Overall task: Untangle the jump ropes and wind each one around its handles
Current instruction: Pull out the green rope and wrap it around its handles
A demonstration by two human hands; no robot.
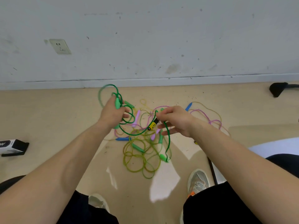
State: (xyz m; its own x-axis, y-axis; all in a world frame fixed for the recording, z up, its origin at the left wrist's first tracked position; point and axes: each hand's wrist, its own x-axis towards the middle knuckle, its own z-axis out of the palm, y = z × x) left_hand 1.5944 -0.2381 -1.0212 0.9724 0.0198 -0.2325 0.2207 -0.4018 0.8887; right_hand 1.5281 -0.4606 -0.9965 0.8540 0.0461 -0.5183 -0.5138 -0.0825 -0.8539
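Observation:
My left hand grips a light green handle with dark green rope looped around it. That rope sags across to my right hand, which pinches it, then drops to its other green handle near the floor. Below lies a tangle on the floor: a yellow-green rope in several loops, a pink rope, lilac handles, blue handles and a yellow-and-black handle.
A grey wall with a socket stands just behind the pile. A black-and-white box lies at the left, a black object at the far right. My shoes and knees frame the floor.

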